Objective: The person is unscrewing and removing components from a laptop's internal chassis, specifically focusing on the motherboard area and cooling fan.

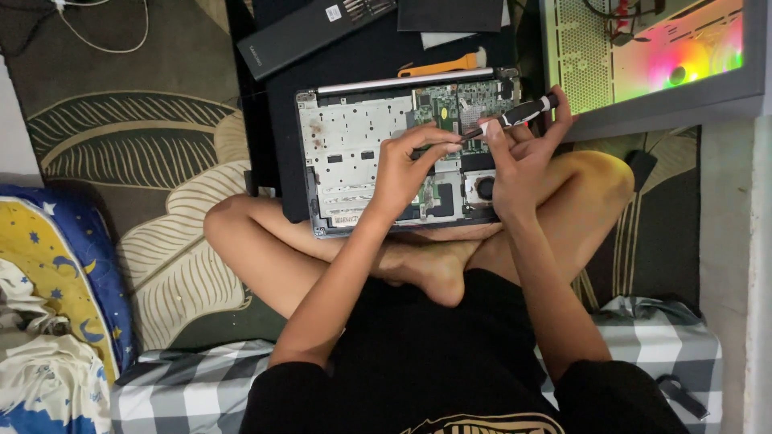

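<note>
An opened laptop [386, 157], bottom cover off, is rested across the crossed legs of a seated person, its far edge lying on a black mat [354, 60]. The pale inner frame and the green circuit board [454, 108] are exposed; a round fan [485, 188] is seen at the near right corner.

A screwdriver [515, 114] with a black handle is gripped in the right hand [519, 161], fingers curled round the handle, shaft slanted down and left toward the board. The left hand [406, 169] is laid over the middle of the chassis, thumb and forefinger pinched together at the tip of the shaft. Whether a screw is held between them cannot be told; the spot is too small and partly covered.

Judged step: a screw on or beside the board is being worked, the tip being steadied by the left fingers. The next move is judged to need the tip seated squarely in the screw head and the shaft kept in line with it, with light pressure.

Beyond the laptop: an orange-handled tool [442, 66] just past the hinge edge, a long black battery pack [310, 32] further off, and a lit computer case [659, 56] at right. A leaf-patterned rug [137, 161] lies beneath.
</note>
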